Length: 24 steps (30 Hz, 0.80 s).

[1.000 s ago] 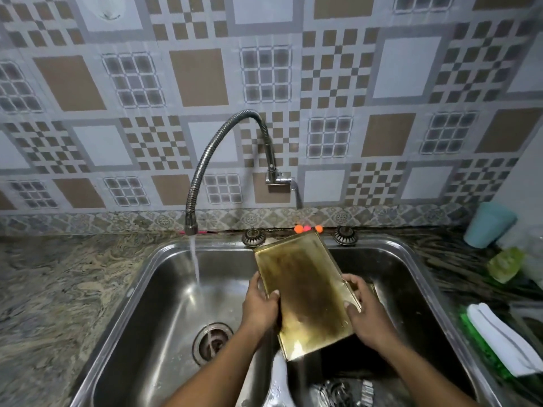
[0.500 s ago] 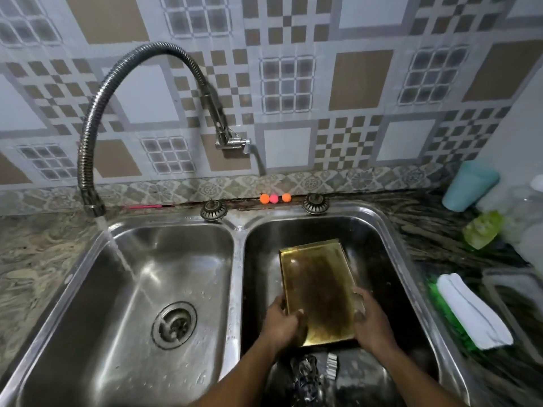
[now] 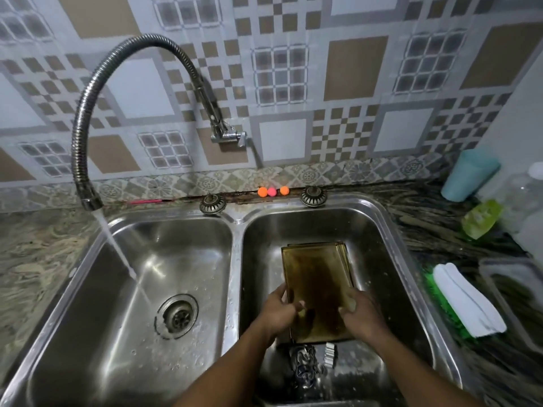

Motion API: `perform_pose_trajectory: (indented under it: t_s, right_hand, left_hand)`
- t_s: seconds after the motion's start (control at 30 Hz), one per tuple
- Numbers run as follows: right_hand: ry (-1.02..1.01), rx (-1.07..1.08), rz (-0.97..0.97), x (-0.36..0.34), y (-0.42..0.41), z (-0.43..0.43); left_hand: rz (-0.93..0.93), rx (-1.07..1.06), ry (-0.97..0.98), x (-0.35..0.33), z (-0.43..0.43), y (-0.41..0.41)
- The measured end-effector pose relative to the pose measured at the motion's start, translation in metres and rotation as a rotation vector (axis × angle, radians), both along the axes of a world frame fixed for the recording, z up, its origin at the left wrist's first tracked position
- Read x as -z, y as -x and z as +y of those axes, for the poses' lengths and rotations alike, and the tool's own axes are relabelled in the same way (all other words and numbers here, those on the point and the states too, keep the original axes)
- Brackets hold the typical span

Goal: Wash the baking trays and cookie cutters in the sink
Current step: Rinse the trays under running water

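Baking tray (image 3: 316,289) had come down flat into the right basin of the sink (image 3: 236,218), no longer tipped up over the divider, and it lay on a second tray (image 3: 343,252) peeking out along its far-right side. Left grip (image 3: 277,311) curled round its left rim and right grip (image 3: 360,314) round its right rim, thumbs on top. Cookie cutters (image 3: 305,367) crowded the basin's near edge, between the forearms. Faucet (image 3: 88,113) water ran into the left basin. White cloth (image 3: 467,298) lay at the right edge of the table (image 3: 426,218).
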State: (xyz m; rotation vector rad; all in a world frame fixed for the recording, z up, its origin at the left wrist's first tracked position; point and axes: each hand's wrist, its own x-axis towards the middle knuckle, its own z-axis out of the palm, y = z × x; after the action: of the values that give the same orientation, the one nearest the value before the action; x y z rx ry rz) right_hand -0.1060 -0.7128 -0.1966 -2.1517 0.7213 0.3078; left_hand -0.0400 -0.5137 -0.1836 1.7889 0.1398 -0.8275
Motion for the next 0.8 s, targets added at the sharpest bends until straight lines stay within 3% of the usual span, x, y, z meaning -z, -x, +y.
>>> perform_pose_trajectory:
  t_s: [0.2,0.6,0.8]
  right_hand:
    - [-0.100,-0.049,-0.089,-0.038,-0.040,0.024]
    - [-0.068,-0.243,-0.406,-0.126,-0.113,0.162]
    - [-0.064,-0.217,-0.580,-0.176,-0.154,0.183]
  left_hand:
    - [-0.116,-0.102,-0.022,-0.027,0.036,-0.019]
    - [-0.346,-0.342,-0.020,-0.108,0.150,-0.060]
    - [-0.684,-0.298,-0.110,-0.174,0.146,-0.098]
